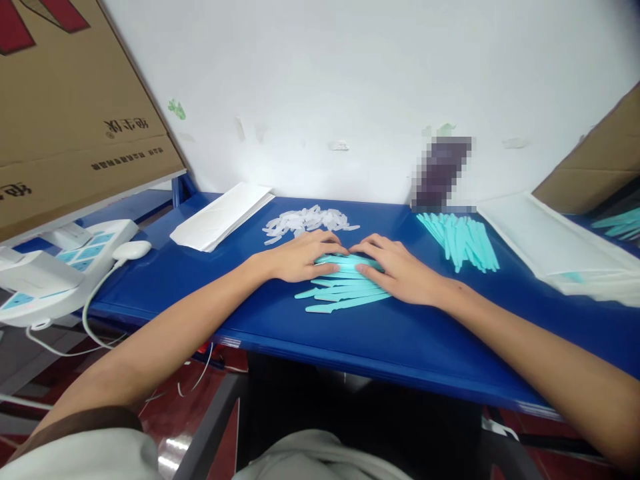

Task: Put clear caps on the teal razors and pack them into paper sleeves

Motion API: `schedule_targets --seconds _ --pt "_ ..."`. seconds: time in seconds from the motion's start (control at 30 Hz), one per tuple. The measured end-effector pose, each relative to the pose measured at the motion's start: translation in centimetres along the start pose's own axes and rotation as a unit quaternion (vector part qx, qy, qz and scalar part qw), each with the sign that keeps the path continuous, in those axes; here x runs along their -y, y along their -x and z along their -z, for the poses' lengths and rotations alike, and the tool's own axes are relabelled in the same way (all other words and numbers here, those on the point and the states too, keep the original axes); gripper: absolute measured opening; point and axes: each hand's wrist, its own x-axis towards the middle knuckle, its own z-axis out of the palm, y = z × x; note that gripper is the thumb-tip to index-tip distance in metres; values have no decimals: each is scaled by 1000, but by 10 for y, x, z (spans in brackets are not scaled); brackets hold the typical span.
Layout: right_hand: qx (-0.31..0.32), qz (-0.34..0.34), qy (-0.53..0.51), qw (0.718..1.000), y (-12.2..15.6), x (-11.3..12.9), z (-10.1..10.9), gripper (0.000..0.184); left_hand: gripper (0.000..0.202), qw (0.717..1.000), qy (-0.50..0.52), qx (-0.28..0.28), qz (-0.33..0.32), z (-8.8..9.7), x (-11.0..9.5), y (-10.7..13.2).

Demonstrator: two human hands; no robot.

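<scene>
A loose bunch of flat teal knife-shaped plastic sticks [345, 293] lies across the blue table in front of me. My left hand [307, 257] is on the left of the bunch, its thumb on top and its fingers curled round the far side. My right hand [393, 265] grips the right of the bunch the same way, so the fingertips of both hands nearly meet. Several sticks fan out below the hands towards me. Just beyond my left hand is a pile of small translucent white plastic pieces [313, 219].
Another teal stick pile [460, 240] lies at the right, beside a white bag [560, 247]. Folded white paper [223, 217] rests at the back left. A white power strip [95, 250] with plugs and a cable is at far left, under a cardboard box [75, 100]. A white wall stands behind.
</scene>
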Motion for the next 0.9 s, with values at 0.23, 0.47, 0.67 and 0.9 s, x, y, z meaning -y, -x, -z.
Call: schedule_targets --seconds 0.23,0.47,0.67,0.9 --pt "-33 -32 41 998 -3 -1 -1 38 55 1000 -5 0 11 1 -4 -1" --pt "-40 -48 24 998 -4 -4 1 35 47 1000 -6 -8 -8 -1 1 -1" --pt "-40 -58 28 997 -4 -4 0 35 46 1000 2 -13 2 -3 3 -2" --pt "-41 -59 29 997 -4 -3 0 36 55 1000 14 -6 6 0 -1 -1"
